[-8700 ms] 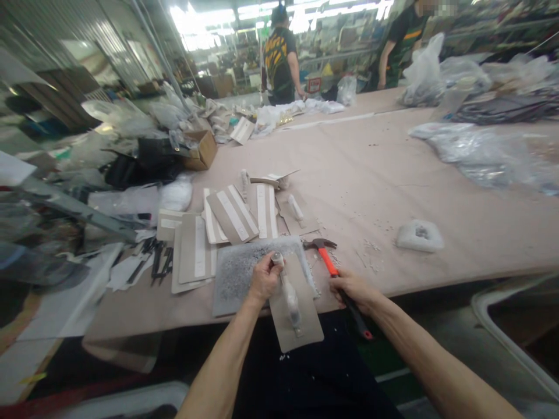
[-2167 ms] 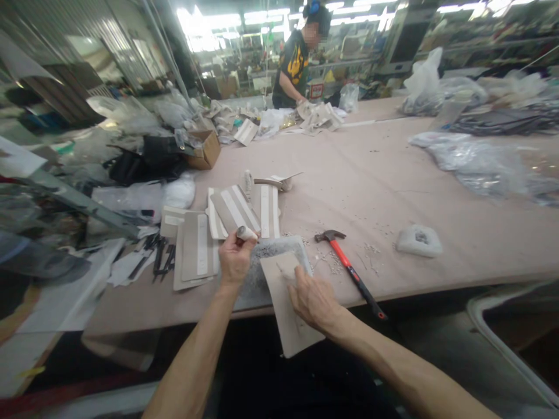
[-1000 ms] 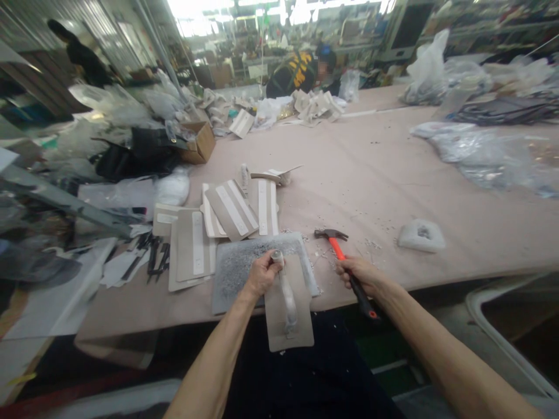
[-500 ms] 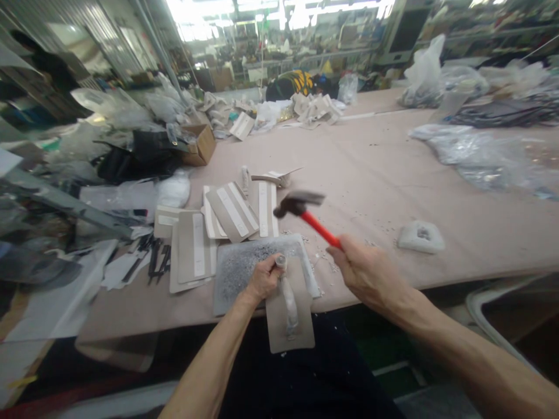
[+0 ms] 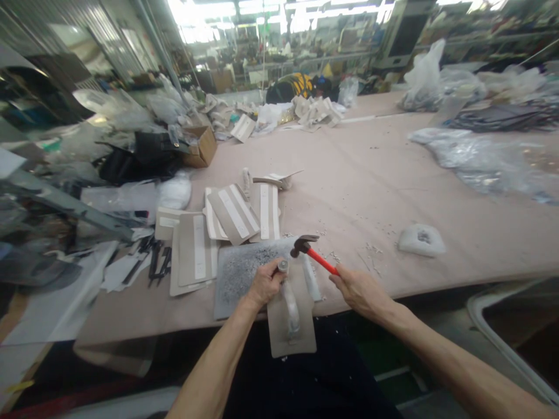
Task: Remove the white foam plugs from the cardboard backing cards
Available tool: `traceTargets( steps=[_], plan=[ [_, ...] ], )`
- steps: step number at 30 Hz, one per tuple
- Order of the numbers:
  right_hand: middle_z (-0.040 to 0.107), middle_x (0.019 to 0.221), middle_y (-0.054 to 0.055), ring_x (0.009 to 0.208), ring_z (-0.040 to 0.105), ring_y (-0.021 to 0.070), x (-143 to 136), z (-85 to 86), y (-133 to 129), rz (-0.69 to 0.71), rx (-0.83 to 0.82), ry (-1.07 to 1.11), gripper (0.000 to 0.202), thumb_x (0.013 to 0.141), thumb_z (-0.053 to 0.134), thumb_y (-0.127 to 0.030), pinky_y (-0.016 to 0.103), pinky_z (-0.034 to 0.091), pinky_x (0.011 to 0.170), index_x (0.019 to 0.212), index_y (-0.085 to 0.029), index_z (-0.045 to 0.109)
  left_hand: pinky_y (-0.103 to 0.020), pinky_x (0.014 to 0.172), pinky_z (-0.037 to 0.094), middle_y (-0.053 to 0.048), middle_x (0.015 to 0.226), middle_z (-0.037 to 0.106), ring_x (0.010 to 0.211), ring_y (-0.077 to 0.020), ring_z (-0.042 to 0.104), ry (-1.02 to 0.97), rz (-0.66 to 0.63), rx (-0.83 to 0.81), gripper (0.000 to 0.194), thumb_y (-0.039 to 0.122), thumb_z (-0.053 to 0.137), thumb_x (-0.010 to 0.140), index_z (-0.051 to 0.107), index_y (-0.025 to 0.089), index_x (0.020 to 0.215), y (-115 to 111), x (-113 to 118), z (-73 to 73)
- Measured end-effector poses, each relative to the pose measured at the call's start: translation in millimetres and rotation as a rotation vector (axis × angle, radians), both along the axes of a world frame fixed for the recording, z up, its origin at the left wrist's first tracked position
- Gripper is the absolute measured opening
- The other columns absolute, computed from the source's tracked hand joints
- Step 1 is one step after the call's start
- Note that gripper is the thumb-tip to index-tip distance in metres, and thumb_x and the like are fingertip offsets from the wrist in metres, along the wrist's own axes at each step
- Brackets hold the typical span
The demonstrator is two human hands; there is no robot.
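Note:
My right hand point(image 5: 360, 291) is closed around the red handle of a claw hammer point(image 5: 321, 260). The hammer's dark head is just right of my left hand point(image 5: 265, 283), apart from it. The fingers of my left hand pinch a short round piece with a metallic top point(image 5: 283, 266), its lower part hidden. Under it lies a beige panel point(image 5: 279, 331) with a plastic-wrapped curved handle point(image 5: 292, 308) on it, and the near end of the panel sticks out past the table edge. A worn grey slab point(image 5: 236, 276) lies beneath the panel's far part.
Several beige panels with white strips point(image 5: 233, 214) lie beyond and left of the slab. Black strips point(image 5: 159, 265) are further left. A white block with a hollow point(image 5: 421, 240) sits at the right, small bits scatter the table, and plastic bags point(image 5: 484, 157) lie behind.
The hammer has come down and slightly nearer to the round piece, my right hand lowering with it. My left hand keeps its place on the piece. The person at the far left is out of sight.

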State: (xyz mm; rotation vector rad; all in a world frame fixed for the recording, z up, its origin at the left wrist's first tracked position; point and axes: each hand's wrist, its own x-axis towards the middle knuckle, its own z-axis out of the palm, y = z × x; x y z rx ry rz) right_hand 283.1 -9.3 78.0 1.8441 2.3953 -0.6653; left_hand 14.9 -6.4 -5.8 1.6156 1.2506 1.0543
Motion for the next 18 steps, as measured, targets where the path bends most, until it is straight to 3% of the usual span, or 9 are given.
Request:
traceTargets(
  steps=[2, 5, 8, 11, 14, 16, 18],
  plan=[
    [0.065, 0.081, 0.009, 0.07, 0.057, 0.0201, 10, -16.4, 11, -0.067, -0.016, -0.046, 0.028, 0.104, 0.035, -0.034, 0.031, 0.034, 0.063, 0.101, -0.016, 0.057, -0.024, 0.065, 0.044, 0.001, 0.073, 0.061, 0.066, -0.0142, 0.054, 0.002, 0.009, 0.008, 0.016, 0.021, 0.059, 0.084, 0.069, 0.02, 0.097, 0, 0, 0.4],
    [0.066, 0.107, 0.017, 0.094, 0.062, 0.0272, 9, -34.2, 20, -0.089, 0.151, -0.095, 0.029, 0.101, 0.041, -0.032, 0.036, 0.043, 0.08, 0.112, -0.013, 0.06, -0.025, 0.068, 0.047, 0.0, 0.078, 0.065, 0.069, -0.0152, 0.059, 0.005, 0.022, 0.026, 0.023, 0.019, 0.062, 0.081, 0.07, 0.019, 0.102, 2, -1, -0.8],
    [0.061, 0.125, 0.02, 0.115, 0.059, 0.0308, -26, -34.6, 6, -0.068, 0.262, 0.131, 0.044, 0.098, 0.047, -0.038, 0.041, 0.046, 0.097, 0.132, -0.011, 0.054, -0.026, 0.069, 0.049, -0.001, 0.079, 0.068, 0.071, -0.0159, 0.061, -0.002, 0.024, 0.033, 0.023, 0.019, 0.064, 0.08, 0.073, 0.019, 0.101, 3, 0, -2.2],
    [0.061, 0.132, 0.021, 0.114, 0.064, 0.0329, -81, -30.5, -25, 0.017, 0.079, 0.351, 0.063, 0.093, 0.052, -0.039, 0.044, 0.051, 0.097, 0.148, -0.01, 0.042, -0.027, 0.07, 0.052, -0.002, 0.08, 0.071, 0.073, -0.0178, 0.064, -0.071, 0.075, 0.002, 0.022, 0.024, 0.07, 0.076, 0.073, 0.019, 0.097, 6, 3, -3.4],
    [0.069, 0.119, 0.024, 0.104, 0.07, 0.036, -115, -36.1, -46, 0.016, -0.05, 0.291, 0.056, 0.091, 0.044, -0.022, 0.046, 0.054, 0.091, 0.145, -0.007, 0.048, -0.028, 0.068, 0.054, -0.003, 0.078, 0.072, 0.072, -0.0194, 0.066, -0.251, 0.299, -0.071, 0.027, 0.034, 0.076, 0.071, 0.071, 0.017, 0.091, 8, 5, -4.4],
    [0.072, 0.11, 0.023, 0.103, 0.071, 0.0344, -112, -41.3, -43, -0.054, -0.069, 0.311, 0.051, 0.091, 0.037, -0.018, 0.045, 0.054, 0.093, 0.137, -0.006, 0.056, -0.029, 0.069, 0.054, -0.005, 0.08, 0.073, 0.073, -0.0202, 0.067, -0.362, 0.506, -0.077, 0.03, 0.041, 0.075, 0.073, 0.069, 0.017, 0.089, 6, 3, -4.5],
    [0.07, 0.118, 0.023, 0.115, 0.067, 0.0322, -93, -39.8, -24, -0.148, -0.027, 0.406, 0.049, 0.092, 0.034, -0.023, 0.044, 0.051, 0.101, 0.131, -0.006, 0.059, -0.03, 0.07, 0.054, -0.006, 0.082, 0.073, 0.075, -0.0206, 0.068, -0.383, 0.615, -0.04, 0.031, 0.044, 0.072, 0.075, 0.068, 0.017, 0.09, 1, 0, -4.3]
  ],
)
